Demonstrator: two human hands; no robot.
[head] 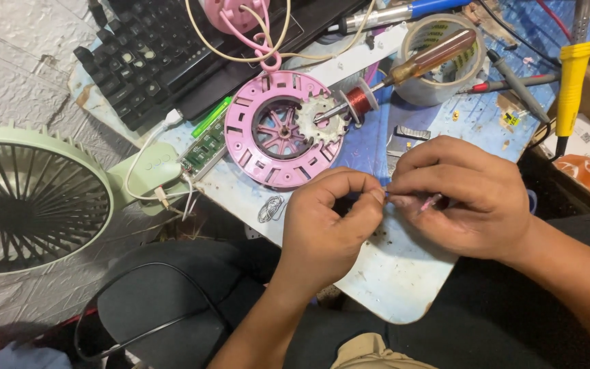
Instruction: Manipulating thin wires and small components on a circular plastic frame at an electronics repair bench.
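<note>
We pinch a fine wire (385,194) between our left hand (329,222) and right hand (462,195), fingertips together, near the board's (390,280) right edge. It looks light, limp and easily snapped, so we judge it best gripped close to its ends. The pink fan housing (283,130) lies farther left

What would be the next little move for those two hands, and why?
Probably a slow twist or pull at the thin wire pinched between them. The left hand and right hand meet fingertip to fingertip on it, above the white board, and the right also pinches a small pink piece.
</note>
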